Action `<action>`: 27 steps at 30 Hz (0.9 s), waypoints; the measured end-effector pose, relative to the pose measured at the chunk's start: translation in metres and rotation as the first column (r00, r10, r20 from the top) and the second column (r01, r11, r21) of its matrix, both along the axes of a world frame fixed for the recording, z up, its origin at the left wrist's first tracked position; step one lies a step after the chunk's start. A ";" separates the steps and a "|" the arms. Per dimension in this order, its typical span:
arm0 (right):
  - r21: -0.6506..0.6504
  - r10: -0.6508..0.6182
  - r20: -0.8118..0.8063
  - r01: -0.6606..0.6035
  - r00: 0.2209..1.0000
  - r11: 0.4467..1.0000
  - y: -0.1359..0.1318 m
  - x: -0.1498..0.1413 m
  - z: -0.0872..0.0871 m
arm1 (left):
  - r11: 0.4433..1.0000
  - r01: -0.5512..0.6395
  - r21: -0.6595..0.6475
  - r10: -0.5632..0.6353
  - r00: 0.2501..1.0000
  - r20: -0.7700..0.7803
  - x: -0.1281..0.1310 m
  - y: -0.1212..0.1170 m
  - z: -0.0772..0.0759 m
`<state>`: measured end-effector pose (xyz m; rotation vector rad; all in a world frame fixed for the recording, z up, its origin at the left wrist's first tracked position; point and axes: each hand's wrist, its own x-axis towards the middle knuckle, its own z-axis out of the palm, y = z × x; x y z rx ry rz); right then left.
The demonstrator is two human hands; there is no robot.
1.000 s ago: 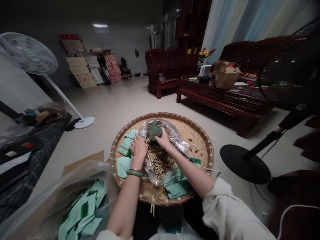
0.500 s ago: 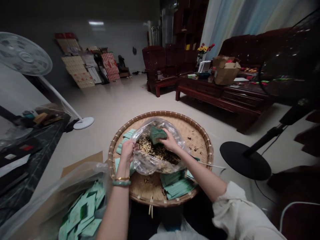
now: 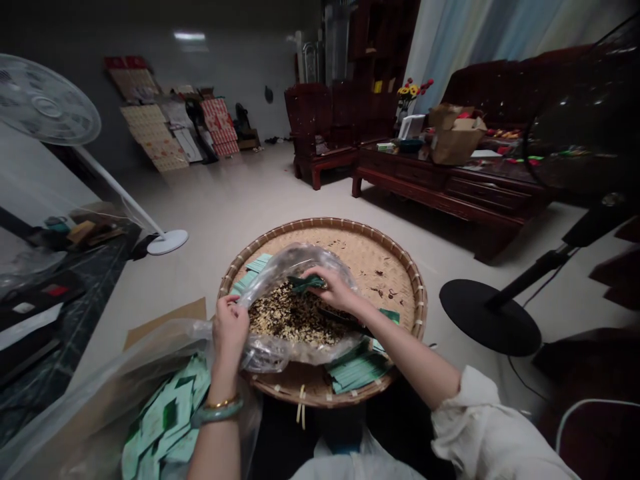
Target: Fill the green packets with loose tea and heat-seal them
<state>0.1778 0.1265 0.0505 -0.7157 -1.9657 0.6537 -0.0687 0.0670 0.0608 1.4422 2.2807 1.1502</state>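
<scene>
A clear plastic bag (image 3: 270, 353) lies open on a round woven bamboo tray (image 3: 320, 223), with a loose mix of pale and dark dried bits (image 3: 295, 320) inside. My left hand (image 3: 231, 330) is closed on the bag's left edge. Over the mix, inside the bag's mouth, my right hand (image 3: 333, 290) grips a small green packet (image 3: 306, 283). Flat green packets (image 3: 357, 367) are stacked at the tray's near right, and more packets (image 3: 257, 263) lie along its left side. A few dark scraps (image 3: 383, 292) are scattered on the tray's right part.
Left of the tray, a large clear bag (image 3: 100, 393) holds many green packets (image 3: 165, 420). A white standing fan (image 3: 167, 241) is at the left, a black fan base (image 3: 487, 317) at the right. A dark wooden table (image 3: 440, 180) stands beyond.
My left hand has pulled the bag's edge left and toward me, opening it wider over the mix. My right hand has shifted slightly, lowering and tilting the green packet.
</scene>
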 end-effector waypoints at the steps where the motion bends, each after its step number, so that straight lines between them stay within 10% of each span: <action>1: 0.063 0.016 0.061 -0.020 0.998 0.998 0.000 -0.001 -0.001 | 0.998 0.001 0.067 0.008 0.991 -0.135 0.006 -0.006 0.004; 3: 0.168 -0.003 0.141 -0.021 0.990 0.986 0.001 -0.004 -0.004 | 0.973 0.145 0.177 -0.062 0.912 -0.406 0.021 -0.019 0.009; 7: 0.215 -0.125 0.171 0.087 0.977 0.973 0.006 -0.005 -0.008 | 0.941 0.339 0.000 -0.258 0.717 -0.648 0.042 -0.026 0.009; 13: 0.009 -0.079 0.039 0.079 0.996 0.997 -0.004 0.001 0.003 | 0.971 0.219 -0.095 -0.235 0.811 -0.536 0.026 -0.003 -0.014; 19: -0.204 -0.090 -0.116 0.065 0.989 0.977 -0.015 -0.021 -0.006 | 0.873 0.387 0.298 -0.235 0.867 -0.439 0.040 -0.011 -0.007; 27: -0.278 -0.223 -0.129 0.180 0.966 0.943 0.001 -0.026 -0.020 | 0.799 0.580 0.160 -0.503 0.789 -0.351 0.063 -0.014 -0.015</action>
